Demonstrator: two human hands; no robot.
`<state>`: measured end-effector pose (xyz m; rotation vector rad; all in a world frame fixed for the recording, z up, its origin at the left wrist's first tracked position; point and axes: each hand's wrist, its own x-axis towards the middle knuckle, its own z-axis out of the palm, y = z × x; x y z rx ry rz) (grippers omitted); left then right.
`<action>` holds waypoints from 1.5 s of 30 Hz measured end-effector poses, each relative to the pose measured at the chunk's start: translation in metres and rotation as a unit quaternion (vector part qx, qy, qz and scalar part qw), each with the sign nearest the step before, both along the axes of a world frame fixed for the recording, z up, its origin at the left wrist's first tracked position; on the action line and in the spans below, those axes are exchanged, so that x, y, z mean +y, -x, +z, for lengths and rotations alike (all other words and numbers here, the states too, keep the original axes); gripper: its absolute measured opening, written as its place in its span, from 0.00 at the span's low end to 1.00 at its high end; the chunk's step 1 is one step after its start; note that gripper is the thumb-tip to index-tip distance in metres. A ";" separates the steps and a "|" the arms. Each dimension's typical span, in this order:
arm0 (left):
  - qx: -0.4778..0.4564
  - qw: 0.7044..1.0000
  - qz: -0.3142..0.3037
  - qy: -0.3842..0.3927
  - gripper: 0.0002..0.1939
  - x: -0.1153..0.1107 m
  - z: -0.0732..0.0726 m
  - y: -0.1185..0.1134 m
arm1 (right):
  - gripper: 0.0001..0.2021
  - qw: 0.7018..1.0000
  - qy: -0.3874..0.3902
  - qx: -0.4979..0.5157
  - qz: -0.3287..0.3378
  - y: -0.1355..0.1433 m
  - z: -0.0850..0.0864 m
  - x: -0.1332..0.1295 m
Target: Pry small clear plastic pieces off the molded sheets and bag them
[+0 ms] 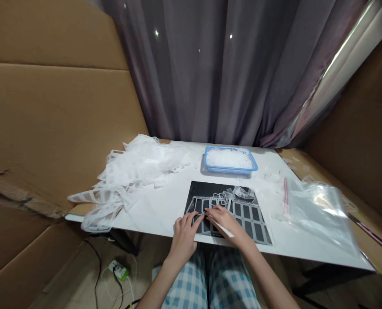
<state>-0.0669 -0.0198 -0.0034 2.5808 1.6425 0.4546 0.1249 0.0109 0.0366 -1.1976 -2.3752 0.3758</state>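
Observation:
A black mat [195, 188] lies near the table's front edge, under a clear plastic sheet [262, 227] cut with rows of rectangular openings in pale frames. My left hand [184, 234] rests on the sheet's left part, thumb and fingers apart, fingertips touching it. Close beside it, my right hand [224, 221] has its fingers bent together at the sheet and holds a thin white stick [223, 228] that slants back across the hand. Loose clear rectangular frames [239, 193] lie in a heap on the mat beyond my right hand. What the right fingertips touch is too small to tell.
A blue plastic tray [254, 166] full of small clear pieces stands behind the mat. To the left is a large pile of white plastic sheets [139, 161], partly over the edge. A clear zip bag [319, 214] and a pink-handled tool [371, 234] lie right. Cardboard walls [55, 107] flank the table.

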 end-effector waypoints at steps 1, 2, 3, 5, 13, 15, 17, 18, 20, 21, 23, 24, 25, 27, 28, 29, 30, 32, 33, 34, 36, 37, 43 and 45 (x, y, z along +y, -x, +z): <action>-0.001 1.000 0.000 -0.002 0.45 0.000 0.000 0.000 | 0.12 1.000 0.001 -0.008 -0.004 0.000 0.000 -0.001; -0.001 1.000 0.000 -0.005 0.45 0.000 0.000 0.000 | 0.12 1.000 0.008 -0.008 -0.007 0.000 0.000 -0.001; -0.002 1.000 0.000 -0.007 0.45 0.000 -0.001 0.000 | 0.12 1.000 0.020 -0.001 -0.007 -0.001 0.000 -0.002; 0.000 1.000 0.002 -0.013 0.44 0.000 -0.002 -0.001 | 0.11 0.998 0.053 0.031 -0.005 -0.005 -0.001 -0.002; 0.002 1.000 0.008 -0.014 0.44 0.000 -0.003 -0.002 | 0.12 0.984 0.141 0.107 0.019 -0.018 0.005 0.008; 0.001 1.000 0.008 -0.017 0.44 0.000 -0.003 -0.001 | 0.12 0.990 0.116 0.077 0.024 -0.014 0.006 0.010; -0.002 1.000 0.006 -0.021 0.44 0.000 -0.003 -0.001 | 0.10 0.998 0.057 0.007 0.025 -0.009 0.004 0.009; -0.003 1.000 0.005 -0.021 0.43 0.000 -0.003 -0.001 | 0.09 0.999 0.024 -0.031 0.025 -0.005 0.003 0.008; -0.002 1.000 0.006 -0.019 0.43 0.000 -0.003 -0.001 | 0.06 0.996 -0.024 -0.085 0.025 0.000 -0.002 0.005; -0.001 1.000 0.007 -0.018 0.43 0.000 -0.003 -0.001 | 0.06 0.994 -0.042 -0.099 0.026 0.002 -0.005 0.004; 0.001 1.000 0.008 -0.017 0.43 -0.001 -0.002 -0.001 | 0.10 0.990 -0.077 -0.112 0.028 0.005 -0.011 0.002; 0.001 1.000 0.007 -0.019 0.43 -0.001 -0.002 -0.001 | 0.11 0.988 -0.098 -0.120 0.025 0.005 -0.015 0.001; 0.001 1.000 0.007 -0.021 0.43 -0.001 -0.002 -0.001 | 0.12 0.985 -0.116 -0.127 0.022 0.006 -0.018 0.002; 0.001 1.000 0.006 -0.024 0.43 -0.001 -0.003 -0.001 | 0.10 0.982 -0.132 -0.133 0.011 0.006 -0.024 0.005; 0.000 1.000 0.005 -0.024 0.43 -0.001 -0.003 -0.001 | 0.09 0.982 -0.133 -0.134 0.006 0.006 -0.027 0.007; 0.000 1.000 0.004 -0.024 0.43 -0.001 -0.003 -0.001 | 0.08 0.982 -0.133 -0.134 0.001 0.007 -0.029 0.009; -0.001 1.000 0.004 -0.023 0.43 -0.001 -0.004 -0.001 | 0.07 0.982 -0.134 -0.133 -0.004 0.007 -0.031 0.012; -0.001 1.000 0.004 -0.023 0.43 -0.001 -0.004 -0.001 | 0.06 0.982 -0.136 -0.130 -0.017 0.008 -0.035 0.015; -0.001 1.000 0.005 -0.023 0.42 -0.001 -0.003 -0.001 | 0.06 0.982 -0.137 -0.127 -0.024 0.008 -0.036 0.016; -0.001 1.000 0.005 -0.023 0.42 -0.001 -0.003 -0.001 | 0.07 0.982 -0.138 -0.123 -0.031 0.008 -0.036 0.017; -0.007 1.000 0.005 -0.021 0.42 -0.002 -0.002 -0.001 | 0.08 0.983 -0.139 -0.114 -0.045 0.005 -0.035 0.018; -0.011 1.000 0.005 -0.017 0.42 -0.002 -0.001 -0.001 | 0.08 0.983 -0.140 -0.108 -0.054 0.002 -0.034 0.019; -0.026 1.000 0.000 0.000 0.43 -0.001 0.000 -0.001 | 0.10 0.980 -0.145 -0.056 -0.121 -0.031 -0.015 0.029; -0.027 1.000 0.000 0.002 0.42 -0.001 0.000 -0.001 | 0.12 0.978 -0.147 -0.030 -0.148 -0.043 -0.008 0.033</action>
